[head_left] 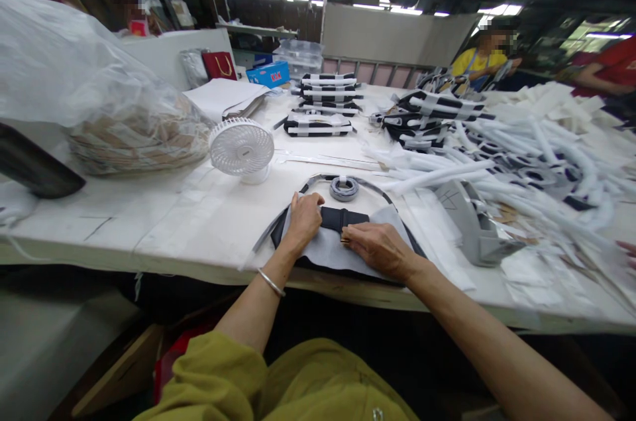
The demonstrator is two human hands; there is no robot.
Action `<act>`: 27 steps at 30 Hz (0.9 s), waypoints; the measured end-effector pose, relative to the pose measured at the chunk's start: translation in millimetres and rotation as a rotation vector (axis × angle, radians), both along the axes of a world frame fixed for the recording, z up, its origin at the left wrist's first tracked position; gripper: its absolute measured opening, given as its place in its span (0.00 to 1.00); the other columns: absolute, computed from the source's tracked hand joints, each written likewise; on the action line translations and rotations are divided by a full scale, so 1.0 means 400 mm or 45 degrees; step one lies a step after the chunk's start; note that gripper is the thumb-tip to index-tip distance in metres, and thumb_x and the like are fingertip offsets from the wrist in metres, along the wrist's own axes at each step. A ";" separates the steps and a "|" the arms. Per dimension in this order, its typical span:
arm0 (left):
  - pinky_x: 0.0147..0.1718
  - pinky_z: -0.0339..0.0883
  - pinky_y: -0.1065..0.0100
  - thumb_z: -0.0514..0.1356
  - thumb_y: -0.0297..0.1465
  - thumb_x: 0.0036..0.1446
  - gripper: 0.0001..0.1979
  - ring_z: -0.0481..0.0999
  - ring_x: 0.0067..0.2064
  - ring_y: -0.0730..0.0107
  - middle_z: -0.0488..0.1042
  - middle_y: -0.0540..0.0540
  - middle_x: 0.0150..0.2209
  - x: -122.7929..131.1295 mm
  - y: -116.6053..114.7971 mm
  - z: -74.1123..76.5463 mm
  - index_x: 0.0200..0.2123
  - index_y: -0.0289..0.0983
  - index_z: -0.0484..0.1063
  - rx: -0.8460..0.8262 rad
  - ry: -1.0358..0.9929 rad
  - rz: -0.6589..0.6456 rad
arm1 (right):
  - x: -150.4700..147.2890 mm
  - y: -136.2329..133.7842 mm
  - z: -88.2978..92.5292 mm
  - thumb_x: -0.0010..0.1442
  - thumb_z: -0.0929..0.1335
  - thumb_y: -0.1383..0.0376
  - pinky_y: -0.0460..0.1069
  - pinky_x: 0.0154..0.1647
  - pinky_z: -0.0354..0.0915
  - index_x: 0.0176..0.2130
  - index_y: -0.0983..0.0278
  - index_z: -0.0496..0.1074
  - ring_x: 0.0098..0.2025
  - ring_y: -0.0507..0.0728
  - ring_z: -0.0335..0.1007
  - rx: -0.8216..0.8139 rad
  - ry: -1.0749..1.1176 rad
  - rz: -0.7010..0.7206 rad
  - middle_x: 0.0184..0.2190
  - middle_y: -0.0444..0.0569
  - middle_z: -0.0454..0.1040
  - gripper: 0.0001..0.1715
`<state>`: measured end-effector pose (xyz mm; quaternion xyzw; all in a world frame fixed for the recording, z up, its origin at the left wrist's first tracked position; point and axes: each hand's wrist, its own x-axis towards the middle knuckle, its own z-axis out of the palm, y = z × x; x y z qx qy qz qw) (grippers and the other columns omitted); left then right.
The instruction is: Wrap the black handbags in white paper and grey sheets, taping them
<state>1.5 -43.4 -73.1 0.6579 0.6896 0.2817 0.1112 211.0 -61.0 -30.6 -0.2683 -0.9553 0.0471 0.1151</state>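
In front of me at the table edge lies a black bag (283,217), with a pale sheet (325,250) spread over it. A wide black band (332,218) with a narrow loop across it lies on the sheet. My left hand (304,222) has its fingers bent around the band's left end. My right hand (380,248) is closed in a pinch at the band's lower edge by the loop; a small brownish-gold bit shows at its fingertips, too small to name. Behind the band sits a grey wrapped coil (344,189) with a white tie, inside an arched dark strap (385,194).
A white fan (242,148) and a plastic-wrapped bundle (134,136) stand left. Stacked wrapped black bags (320,126) lie further back. At right are a grey tape dispenser (472,225) and heaped white padding tubes (536,142). A person in yellow (467,63) works beyond.
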 end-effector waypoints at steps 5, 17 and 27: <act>0.68 0.42 0.50 0.50 0.15 0.54 0.19 0.75 0.50 0.62 0.79 0.47 0.43 0.002 -0.001 0.002 0.41 0.40 0.73 0.006 0.016 0.006 | -0.004 -0.008 0.002 0.70 0.62 0.66 0.46 0.37 0.64 0.41 0.62 0.73 0.38 0.54 0.75 -0.001 -0.069 0.023 0.36 0.48 0.78 0.10; 0.68 0.41 0.51 0.50 0.17 0.56 0.18 0.74 0.50 0.62 0.79 0.46 0.42 0.004 -0.001 0.000 0.40 0.40 0.74 0.012 0.028 -0.005 | -0.014 -0.010 -0.003 0.64 0.69 0.59 0.50 0.45 0.70 0.46 0.52 0.79 0.50 0.59 0.77 -0.242 -0.024 -0.236 0.46 0.43 0.81 0.10; 0.67 0.42 0.45 0.48 0.17 0.57 0.20 0.73 0.52 0.59 0.78 0.43 0.45 0.010 -0.016 0.029 0.44 0.39 0.73 -0.001 0.118 -0.065 | -0.032 -0.011 0.020 0.61 0.71 0.63 0.49 0.43 0.70 0.43 0.50 0.81 0.43 0.59 0.79 -0.422 -0.037 -0.353 0.40 0.40 0.82 0.11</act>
